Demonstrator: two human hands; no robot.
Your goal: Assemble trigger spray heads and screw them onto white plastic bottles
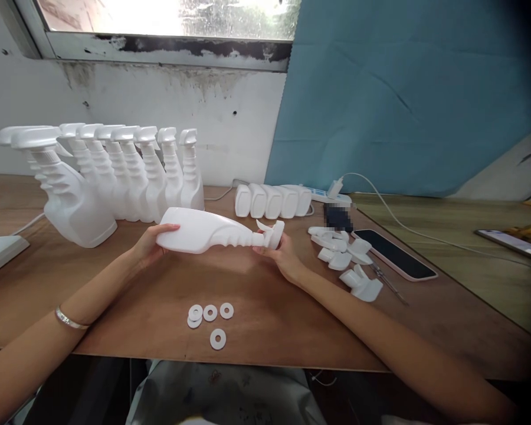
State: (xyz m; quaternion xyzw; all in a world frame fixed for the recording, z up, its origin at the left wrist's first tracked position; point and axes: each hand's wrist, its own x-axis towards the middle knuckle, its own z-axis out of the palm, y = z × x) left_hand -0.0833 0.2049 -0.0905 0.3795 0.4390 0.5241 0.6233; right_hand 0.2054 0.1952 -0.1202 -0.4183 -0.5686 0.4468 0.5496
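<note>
A white spray bottle (199, 231) lies sideways in the air over the table. My left hand (151, 243) is closed around its base end. At the neck end, my right hand (284, 255) grips the white trigger spray head (272, 235), which sits at the bottle's neck; whether it is screwed tight I cannot tell. Several flat white ring washers (218, 339) lie on the table below, two of them overlapping. Loose white spray heads (366, 285) are piled right of my right hand. Behind the left hand stand several white bottles with spray heads (82, 206).
Several white bottles (273, 202) lie against the wall, bases facing me. A phone (396, 255), a metal tweezer-like tool (388, 282) and a dark blurred object (338, 217) are at the right. A power strip (2, 252) sits far left; a white cable (398, 213) crosses the right side.
</note>
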